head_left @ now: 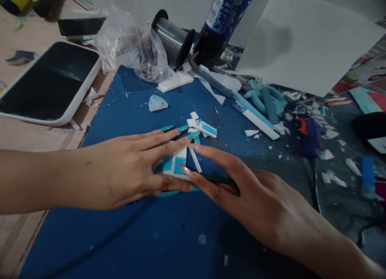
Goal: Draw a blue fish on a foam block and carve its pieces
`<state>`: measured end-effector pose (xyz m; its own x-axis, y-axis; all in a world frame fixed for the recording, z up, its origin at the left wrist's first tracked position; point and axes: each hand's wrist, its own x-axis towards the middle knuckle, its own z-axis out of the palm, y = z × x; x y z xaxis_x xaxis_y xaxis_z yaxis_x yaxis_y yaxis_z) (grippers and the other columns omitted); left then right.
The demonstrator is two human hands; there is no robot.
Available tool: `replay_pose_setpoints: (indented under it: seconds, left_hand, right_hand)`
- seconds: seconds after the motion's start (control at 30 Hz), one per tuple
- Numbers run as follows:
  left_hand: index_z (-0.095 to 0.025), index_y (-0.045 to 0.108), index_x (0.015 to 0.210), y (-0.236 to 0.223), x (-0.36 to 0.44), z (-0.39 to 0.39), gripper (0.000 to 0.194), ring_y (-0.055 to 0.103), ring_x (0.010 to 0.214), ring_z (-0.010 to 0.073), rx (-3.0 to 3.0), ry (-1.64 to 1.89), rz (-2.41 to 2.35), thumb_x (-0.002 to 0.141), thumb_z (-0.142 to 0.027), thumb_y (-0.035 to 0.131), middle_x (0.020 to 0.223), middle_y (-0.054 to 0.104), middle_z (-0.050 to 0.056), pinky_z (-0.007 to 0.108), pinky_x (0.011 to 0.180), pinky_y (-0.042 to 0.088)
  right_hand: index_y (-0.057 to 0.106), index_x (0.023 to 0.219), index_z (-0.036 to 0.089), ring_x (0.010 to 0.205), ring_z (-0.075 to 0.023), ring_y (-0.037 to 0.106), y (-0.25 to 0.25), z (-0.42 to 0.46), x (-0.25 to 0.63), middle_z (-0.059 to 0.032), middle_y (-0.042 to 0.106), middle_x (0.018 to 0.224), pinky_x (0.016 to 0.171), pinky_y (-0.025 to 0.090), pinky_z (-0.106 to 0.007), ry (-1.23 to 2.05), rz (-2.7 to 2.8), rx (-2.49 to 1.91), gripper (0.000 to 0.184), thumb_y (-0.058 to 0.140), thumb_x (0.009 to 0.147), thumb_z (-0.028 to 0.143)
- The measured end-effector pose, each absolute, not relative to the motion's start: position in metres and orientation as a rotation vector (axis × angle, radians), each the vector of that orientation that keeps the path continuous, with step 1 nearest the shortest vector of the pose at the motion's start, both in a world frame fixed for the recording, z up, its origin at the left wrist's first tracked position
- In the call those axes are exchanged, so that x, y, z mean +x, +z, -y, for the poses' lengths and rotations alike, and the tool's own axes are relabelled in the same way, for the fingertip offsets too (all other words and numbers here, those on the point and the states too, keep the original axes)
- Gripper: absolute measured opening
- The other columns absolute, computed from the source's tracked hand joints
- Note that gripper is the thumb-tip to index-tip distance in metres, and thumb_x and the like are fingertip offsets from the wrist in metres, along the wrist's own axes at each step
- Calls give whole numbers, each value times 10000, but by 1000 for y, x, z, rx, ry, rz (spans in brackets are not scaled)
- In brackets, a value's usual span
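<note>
Your left hand [129,170] flat, fingers spread, blue-and-white piece [178,161] beneath them, your right hand [262,200] angled in, two fingers parted, grip unclear

You have two hands here: your left hand [129,170], over one white-and-blue piece [180,165], and your right hand [256,198]. Beyond your left are one white-cased phone [50,82], one clear plastic bag [120,42] and one spool [174,40]; beyond your right, one bottle [221,19], one teal-handled tool [267,103] and white scraps [328,155] too many to count.
</note>
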<state>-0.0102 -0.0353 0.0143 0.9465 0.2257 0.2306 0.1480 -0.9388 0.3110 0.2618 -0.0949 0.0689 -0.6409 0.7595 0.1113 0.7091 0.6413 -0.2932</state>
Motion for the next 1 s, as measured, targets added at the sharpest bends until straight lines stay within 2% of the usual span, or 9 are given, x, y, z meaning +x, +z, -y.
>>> replay_pose_setpoints:
  seconds: [0.07,0.13,0.3,0.4,0.57,0.63,0.73,0.83,1.0]
  left_hand:
    - [-303,565,1545,14,-11,35,438,326,1612,455,2805,401,-274,1116,-284,475,1708,419,229,729,1221,412]
    - [-292,564,1546,16,-11,34,439,347,1594,473,2823,345,-261,1117,-280,472,1690,435,250,731,1198,438]
    - [-280,569,1548,22,-12,33,436,350,1578,487,2864,298,-257,1125,-287,465,1700,408,268,719,1193,446]
    - [-294,543,1575,22,-12,33,452,360,1572,483,2866,295,-267,1133,-302,447,1714,393,251,707,1196,448]
    - [-348,484,1623,20,-11,32,480,361,1578,469,2854,287,-293,1147,-355,424,1744,361,192,697,1195,459]
    - [-352,470,1635,20,-12,31,494,348,1584,470,2855,281,-289,1142,-371,439,1757,334,182,695,1201,456]
    - [-374,450,1646,21,-13,31,526,322,1604,452,2850,268,-290,1123,-362,495,1784,270,150,676,1231,434]
    - [-397,422,1658,22,-14,32,571,292,1624,435,2855,248,-316,1105,-344,553,1794,240,137,667,1242,425]
    - [-402,374,1681,23,-13,35,584,275,1634,426,2850,211,-309,1120,-335,524,1804,207,134,671,1248,409]
  right_hand:
    - [776,1201,176,444,-136,679,69,95,261,17,726,631,352,373,-202,279,2665,-1157,383,398,1144,188]
    - [799,1165,191,425,-143,660,68,96,261,16,711,619,356,369,-222,207,2685,-1119,403,396,1145,182]
    - [814,1153,172,446,-107,655,69,98,266,-59,824,934,371,393,-217,209,2697,-1115,433,380,1151,185]
    - [800,1230,185,390,-70,592,70,98,267,-66,831,1004,352,366,-201,262,2695,-1134,444,363,1151,174]
    - [802,1227,224,422,-73,616,69,96,270,-30,839,960,371,387,-173,339,2686,-1192,403,419,1119,159]
    - [801,1236,228,410,-65,594,69,97,273,-39,847,1054,370,389,-181,351,2698,-1188,409,422,1108,150]
    - [789,1273,192,440,-66,613,67,100,276,-101,793,1319,382,422,-208,336,2713,-1177,423,401,1110,150]
    - [771,1295,161,476,-84,648,64,103,280,-151,746,1405,462,526,-239,250,2708,-1175,442,360,1133,172]
    - [736,1351,197,618,-110,754,67,101,291,-125,663,1537,511,577,-223,262,2770,-1206,432,372,1122,154]
